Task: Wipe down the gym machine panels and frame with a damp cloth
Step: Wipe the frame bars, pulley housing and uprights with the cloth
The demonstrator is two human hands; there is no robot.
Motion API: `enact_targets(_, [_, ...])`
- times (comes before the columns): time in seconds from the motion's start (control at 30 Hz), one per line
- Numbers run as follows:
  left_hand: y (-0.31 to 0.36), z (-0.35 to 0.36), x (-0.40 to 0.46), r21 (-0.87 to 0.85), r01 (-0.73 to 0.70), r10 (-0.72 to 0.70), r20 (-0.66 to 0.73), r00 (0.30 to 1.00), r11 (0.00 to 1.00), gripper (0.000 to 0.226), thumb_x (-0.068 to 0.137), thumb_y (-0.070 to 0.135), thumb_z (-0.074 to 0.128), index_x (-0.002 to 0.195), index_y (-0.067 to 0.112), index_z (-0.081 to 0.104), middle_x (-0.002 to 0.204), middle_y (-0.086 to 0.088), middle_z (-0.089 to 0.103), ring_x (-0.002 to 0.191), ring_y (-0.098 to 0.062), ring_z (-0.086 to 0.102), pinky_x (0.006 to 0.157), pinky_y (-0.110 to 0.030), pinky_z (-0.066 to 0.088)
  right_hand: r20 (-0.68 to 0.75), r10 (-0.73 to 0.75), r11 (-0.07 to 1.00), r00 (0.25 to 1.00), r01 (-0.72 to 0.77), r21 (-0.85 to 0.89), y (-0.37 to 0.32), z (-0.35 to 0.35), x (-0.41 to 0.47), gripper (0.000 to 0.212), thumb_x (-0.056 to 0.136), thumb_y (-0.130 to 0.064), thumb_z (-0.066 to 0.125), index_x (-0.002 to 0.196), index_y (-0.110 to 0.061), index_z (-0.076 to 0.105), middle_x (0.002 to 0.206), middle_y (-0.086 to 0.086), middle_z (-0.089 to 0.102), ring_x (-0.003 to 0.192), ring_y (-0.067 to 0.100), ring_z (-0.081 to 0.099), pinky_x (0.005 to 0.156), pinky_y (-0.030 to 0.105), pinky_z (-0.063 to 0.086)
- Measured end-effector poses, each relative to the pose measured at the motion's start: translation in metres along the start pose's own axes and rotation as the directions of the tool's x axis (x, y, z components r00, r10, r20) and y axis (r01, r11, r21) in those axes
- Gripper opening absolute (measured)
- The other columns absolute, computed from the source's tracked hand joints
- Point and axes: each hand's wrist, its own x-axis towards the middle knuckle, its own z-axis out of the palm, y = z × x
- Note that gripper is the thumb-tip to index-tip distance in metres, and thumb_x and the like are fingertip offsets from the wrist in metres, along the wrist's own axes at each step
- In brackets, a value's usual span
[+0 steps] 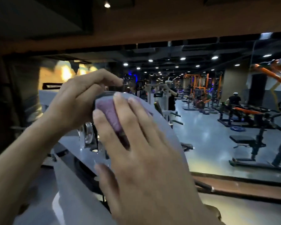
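A: Right hand [141, 153] — fingers [120, 101] are lying straight and spread apart, pressing a purple cloth [109, 114] flat onto the curved grey machine panel [165, 130].

B: Left hand [75, 103]?

A: Its fingers are curling over the panel's top edge, index fingertip touching a dark rim there. Whether they are clamping it, I cannot tell.

B: Cloth position?

A: Lying near the panel's upper end, showing between the right thumb and index finger, just beside the left palm.

B: Surroundings?

A: A wall mirror [217, 143] is showing orange racks [199, 88], a black bench [243, 140] and ceiling lights.
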Motion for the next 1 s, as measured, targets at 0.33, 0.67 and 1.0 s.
enact_targets(0.33, [0.016,0.007,-0.034,0.046,0.120,-0.108,-0.205,0.973,0.992,0.038,0.105,0.009,0.039,0.117,0.027,0.070,0.137,0.012,0.066,0.132,-0.008,0.058,0.112,-0.047,0.044,-0.189,0.035,0.998,0.981,-0.025,0.053,0.000,0.010,-0.073,0.060,0.082,-0.041,0.074,0.139,-0.023,0.065,0.150,0.013,0.051,0.141,0.031,0.048,0.110,0.041,0.045])
enact_targets(0.67, [0.055,-0.004,-0.066,0.093,0.093,-0.079,-0.146,0.986,0.991,0.035,0.110,0.008,0.038,0.128,0.021,0.065,0.147,0.009,0.059,0.142,0.000,0.046,0.119,-0.037,0.038,0.151,-0.037,0.996,0.988,0.024,0.091,0.002,-0.010,-0.011,0.073,0.099,-0.046,0.050,0.160,-0.012,0.028,0.170,0.014,0.006,0.157,0.035,0.001,0.127,0.050,0.011])
enact_targets(1.0, [0.055,-0.010,-0.138,0.026,0.247,-0.240,-0.164,0.957,0.969,0.033,0.112,0.013,0.040,0.125,0.027,0.066,0.145,0.020,0.059,0.139,0.007,0.046,0.114,-0.023,0.038,0.059,-0.073,0.993,0.996,0.067,0.096,0.010,-0.014,-0.087,0.080,0.091,-0.033,0.064,0.161,-0.018,0.029,0.171,0.015,0.009,0.158,0.033,0.009,0.124,0.048,0.024])
